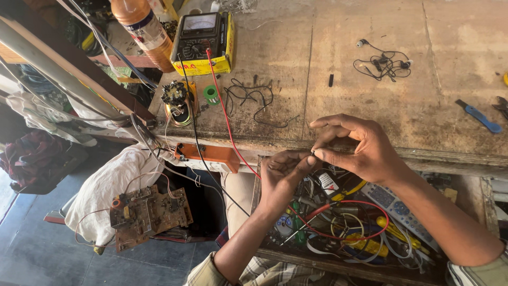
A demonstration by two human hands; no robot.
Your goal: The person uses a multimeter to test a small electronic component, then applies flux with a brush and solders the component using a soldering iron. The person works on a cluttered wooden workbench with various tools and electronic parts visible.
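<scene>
My left hand (283, 177) and my right hand (355, 147) meet at the front edge of a worn wooden workbench (370, 90). Both pinch a tiny pale part (313, 152) between thumb and fingertips; it is too small to tell what it is. Below the hands lies an open drawer (338, 259) full of wires, a red lead (365, 235), yellow-handled tools and a grey remote control (397, 207).
A yellow-cased analogue multimeter (203, 42) with red and black leads stands at the bench's back left, beside an orange bottle (143, 29). A small speaker (180, 103), green solder reel (211, 95), loose black wire (254, 100), earphones (386, 63) and a blue-handled tool (481, 117) lie about. A brown circuit board (148, 214) hangs at left.
</scene>
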